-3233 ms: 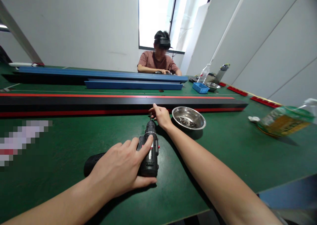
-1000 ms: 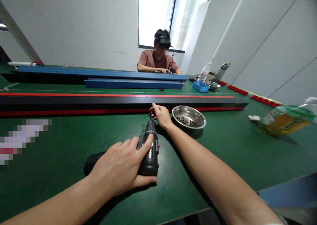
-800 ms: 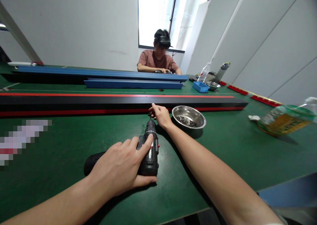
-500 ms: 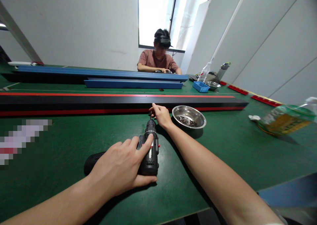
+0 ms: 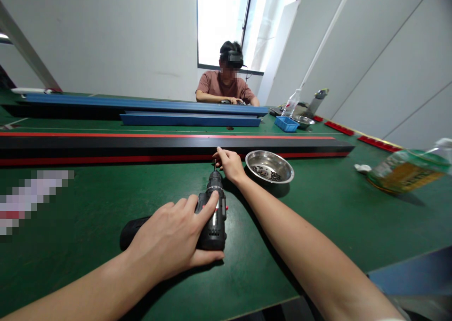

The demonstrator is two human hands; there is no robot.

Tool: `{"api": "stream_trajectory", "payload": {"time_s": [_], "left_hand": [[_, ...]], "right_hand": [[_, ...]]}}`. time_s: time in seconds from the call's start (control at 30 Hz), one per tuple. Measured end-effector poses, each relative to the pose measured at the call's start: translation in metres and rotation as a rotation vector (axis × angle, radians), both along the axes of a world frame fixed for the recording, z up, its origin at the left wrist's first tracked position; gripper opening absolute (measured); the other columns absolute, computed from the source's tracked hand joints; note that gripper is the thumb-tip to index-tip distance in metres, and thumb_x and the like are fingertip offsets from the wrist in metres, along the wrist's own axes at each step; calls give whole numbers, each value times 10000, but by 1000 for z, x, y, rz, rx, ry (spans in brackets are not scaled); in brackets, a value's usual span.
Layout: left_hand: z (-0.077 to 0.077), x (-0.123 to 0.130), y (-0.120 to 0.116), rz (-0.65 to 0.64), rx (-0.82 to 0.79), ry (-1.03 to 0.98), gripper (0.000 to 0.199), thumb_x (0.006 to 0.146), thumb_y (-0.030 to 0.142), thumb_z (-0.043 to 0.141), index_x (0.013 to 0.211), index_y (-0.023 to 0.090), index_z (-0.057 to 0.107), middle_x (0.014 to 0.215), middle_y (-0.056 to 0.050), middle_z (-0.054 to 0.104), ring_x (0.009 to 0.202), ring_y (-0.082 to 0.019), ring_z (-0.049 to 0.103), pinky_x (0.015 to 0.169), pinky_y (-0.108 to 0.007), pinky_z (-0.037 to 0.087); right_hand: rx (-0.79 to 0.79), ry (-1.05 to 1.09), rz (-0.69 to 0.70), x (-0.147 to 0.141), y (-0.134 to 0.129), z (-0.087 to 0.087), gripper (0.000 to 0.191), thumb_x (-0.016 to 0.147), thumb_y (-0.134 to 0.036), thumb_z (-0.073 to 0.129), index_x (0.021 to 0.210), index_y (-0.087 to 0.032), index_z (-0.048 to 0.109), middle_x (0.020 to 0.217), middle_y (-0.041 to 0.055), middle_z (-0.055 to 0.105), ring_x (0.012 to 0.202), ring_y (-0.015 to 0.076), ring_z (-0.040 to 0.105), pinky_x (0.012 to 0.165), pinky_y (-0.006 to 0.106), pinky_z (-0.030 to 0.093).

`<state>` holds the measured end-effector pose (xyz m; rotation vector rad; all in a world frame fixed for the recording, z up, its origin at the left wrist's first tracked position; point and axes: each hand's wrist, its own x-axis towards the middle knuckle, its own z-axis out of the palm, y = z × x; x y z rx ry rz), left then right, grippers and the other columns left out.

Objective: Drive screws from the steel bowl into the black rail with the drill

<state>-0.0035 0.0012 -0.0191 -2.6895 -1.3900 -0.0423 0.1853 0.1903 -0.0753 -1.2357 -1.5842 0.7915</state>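
My left hand [image 5: 173,231] is wrapped round a black cordless drill [image 5: 214,217] that lies on its side on the green table, its bit pointing away from me. At the tip of the bit, my right hand [image 5: 230,165] has its fingers curled together against the near face of a long black bar with red edges [image 5: 158,144]. Whatever those fingers pinch is too small to make out. Close by on the right is a steel bowl [image 5: 286,174] holding small dark screws [image 5: 268,173].
Blue profiles [image 5: 190,119] lie across the table behind the bar. Further back on the right are a blue basket [image 5: 286,124], a clear bottle [image 5: 291,102] and another metal bowl [image 5: 304,121]. A large plastic jar [image 5: 406,172] lies at the right. A person [image 5: 226,83] sits opposite.
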Motion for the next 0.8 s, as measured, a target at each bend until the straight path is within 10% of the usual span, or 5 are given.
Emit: {"api": "stream_trajectory", "payload": {"time_s": [0.8], "left_hand": [[3,1,-2,7,1,10,986,828,819,481,1613,261,274,1135,-132,641,903,-319,673,781,-456,564]], "right_hand": [[-6,-3,-8,0,0,1,523,977,-579,465,853,-165,758,816,68,747,682,168,698,644,259,504]]}}
